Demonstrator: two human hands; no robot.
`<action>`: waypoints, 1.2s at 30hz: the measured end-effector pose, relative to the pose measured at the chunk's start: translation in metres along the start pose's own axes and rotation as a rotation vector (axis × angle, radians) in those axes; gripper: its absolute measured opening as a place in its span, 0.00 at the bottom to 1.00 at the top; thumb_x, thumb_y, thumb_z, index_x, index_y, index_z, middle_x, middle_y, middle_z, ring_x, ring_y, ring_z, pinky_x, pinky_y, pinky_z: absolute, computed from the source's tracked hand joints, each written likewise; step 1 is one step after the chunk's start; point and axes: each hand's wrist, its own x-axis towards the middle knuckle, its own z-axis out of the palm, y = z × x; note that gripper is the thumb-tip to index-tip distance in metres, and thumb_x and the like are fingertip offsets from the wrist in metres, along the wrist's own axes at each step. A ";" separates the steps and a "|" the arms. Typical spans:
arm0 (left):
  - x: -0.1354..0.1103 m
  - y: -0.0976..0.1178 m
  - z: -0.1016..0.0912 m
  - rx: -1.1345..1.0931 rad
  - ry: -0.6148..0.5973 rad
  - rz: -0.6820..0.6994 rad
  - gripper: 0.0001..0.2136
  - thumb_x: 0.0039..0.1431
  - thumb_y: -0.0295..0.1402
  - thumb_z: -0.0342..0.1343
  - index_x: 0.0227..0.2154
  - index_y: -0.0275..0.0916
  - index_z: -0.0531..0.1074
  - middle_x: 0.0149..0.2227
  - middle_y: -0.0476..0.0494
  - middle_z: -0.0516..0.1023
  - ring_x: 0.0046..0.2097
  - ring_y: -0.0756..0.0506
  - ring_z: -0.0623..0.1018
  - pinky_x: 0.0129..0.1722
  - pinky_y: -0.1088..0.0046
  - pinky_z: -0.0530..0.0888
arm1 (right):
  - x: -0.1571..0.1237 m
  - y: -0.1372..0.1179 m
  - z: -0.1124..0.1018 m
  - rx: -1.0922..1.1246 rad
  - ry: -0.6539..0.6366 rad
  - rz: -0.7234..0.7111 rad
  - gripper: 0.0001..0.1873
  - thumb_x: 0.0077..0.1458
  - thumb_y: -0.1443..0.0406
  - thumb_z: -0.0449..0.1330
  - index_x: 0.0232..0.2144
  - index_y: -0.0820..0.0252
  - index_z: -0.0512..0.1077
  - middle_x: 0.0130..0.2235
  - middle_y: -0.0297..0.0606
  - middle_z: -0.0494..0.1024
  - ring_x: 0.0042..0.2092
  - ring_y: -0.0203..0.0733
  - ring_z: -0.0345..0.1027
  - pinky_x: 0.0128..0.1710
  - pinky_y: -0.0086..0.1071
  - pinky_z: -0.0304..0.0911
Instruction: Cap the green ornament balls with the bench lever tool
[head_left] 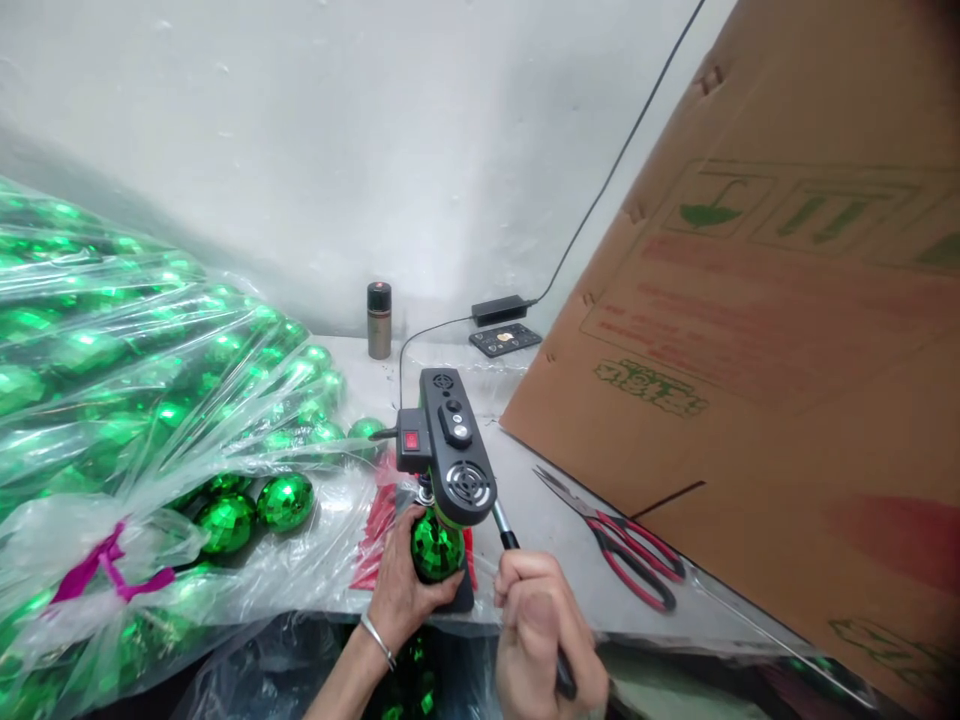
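My left hand (405, 575) is closed around a shiny green faceted ball (437, 545), holding it below a black bench-top machine (450, 440). This machine has round vents, a small box on its left side and a red switch (411, 440). Just to the right, my right hand (547, 630) grips the black handle of a metal lever (504, 525) that reaches up to the machine. The ball's top is partly hidden under the machine head. Red material (377, 540) lies around the machine's base.
Clear plastic bags (135, 370) of green balls fill the left side, one tied with a purple ribbon (109, 565). Scissors (626, 550) lie on the right beside a large cardboard box (750, 350). A bottle (379, 320), power adapter (501, 309) and dark phone-like slab (505, 340) are by the wall.
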 end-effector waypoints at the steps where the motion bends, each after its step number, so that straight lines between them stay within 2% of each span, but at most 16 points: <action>1: 0.000 0.000 0.000 -0.003 -0.003 -0.006 0.37 0.47 0.36 0.73 0.61 0.38 0.69 0.57 0.30 0.83 0.58 0.26 0.85 0.58 0.41 0.82 | -0.001 0.001 0.001 0.009 0.018 0.001 0.18 0.74 0.70 0.54 0.28 0.56 0.66 0.26 0.30 0.69 0.28 0.35 0.67 0.28 0.31 0.60; 6: -0.001 0.001 0.000 0.006 -0.020 -0.037 0.37 0.47 0.37 0.74 0.61 0.39 0.68 0.58 0.29 0.82 0.59 0.25 0.84 0.60 0.39 0.81 | 0.001 -0.002 0.012 0.018 0.139 -0.015 0.21 0.75 0.70 0.54 0.25 0.56 0.64 0.24 0.28 0.65 0.28 0.34 0.65 0.27 0.30 0.58; 13: -0.002 0.003 0.000 0.072 0.005 -0.006 0.38 0.46 0.36 0.74 0.62 0.38 0.69 0.57 0.29 0.83 0.58 0.25 0.85 0.57 0.39 0.83 | 0.003 -0.002 0.021 0.004 0.206 -0.033 0.23 0.75 0.70 0.54 0.23 0.57 0.63 0.24 0.28 0.63 0.27 0.33 0.62 0.27 0.30 0.55; 18: -0.002 0.003 0.001 0.106 0.015 0.031 0.37 0.46 0.35 0.73 0.61 0.38 0.69 0.56 0.30 0.84 0.56 0.26 0.86 0.55 0.41 0.85 | -0.002 0.001 0.019 0.000 0.199 -0.033 0.24 0.76 0.69 0.54 0.23 0.56 0.63 0.23 0.28 0.62 0.26 0.33 0.62 0.26 0.30 0.56; 23: -0.002 0.003 0.002 0.108 0.025 0.051 0.37 0.46 0.35 0.73 0.61 0.37 0.69 0.56 0.29 0.84 0.56 0.26 0.86 0.56 0.41 0.85 | -0.007 0.004 0.013 -0.005 0.178 0.003 0.24 0.76 0.67 0.53 0.23 0.56 0.63 0.25 0.29 0.65 0.27 0.34 0.63 0.27 0.29 0.59; 27: -0.002 0.002 0.003 0.102 0.020 0.032 0.37 0.46 0.35 0.72 0.61 0.38 0.69 0.57 0.29 0.84 0.57 0.26 0.86 0.57 0.40 0.84 | -0.004 0.003 0.012 0.009 0.146 0.023 0.25 0.76 0.66 0.54 0.22 0.56 0.63 0.26 0.29 0.66 0.27 0.33 0.63 0.27 0.28 0.59; 32: -0.001 0.002 0.004 0.081 0.017 -0.003 0.36 0.46 0.35 0.71 0.60 0.39 0.69 0.56 0.30 0.84 0.56 0.27 0.86 0.57 0.39 0.84 | 0.005 -0.006 0.019 0.008 0.186 0.043 0.28 0.77 0.63 0.55 0.20 0.57 0.63 0.25 0.29 0.67 0.25 0.31 0.60 0.23 0.27 0.56; 36: -0.001 0.000 0.005 0.069 0.013 -0.020 0.37 0.45 0.36 0.72 0.60 0.40 0.69 0.55 0.29 0.84 0.56 0.26 0.86 0.57 0.37 0.84 | 0.008 -0.007 0.022 0.028 0.176 0.032 0.28 0.77 0.61 0.56 0.20 0.57 0.64 0.25 0.28 0.67 0.24 0.31 0.61 0.22 0.26 0.58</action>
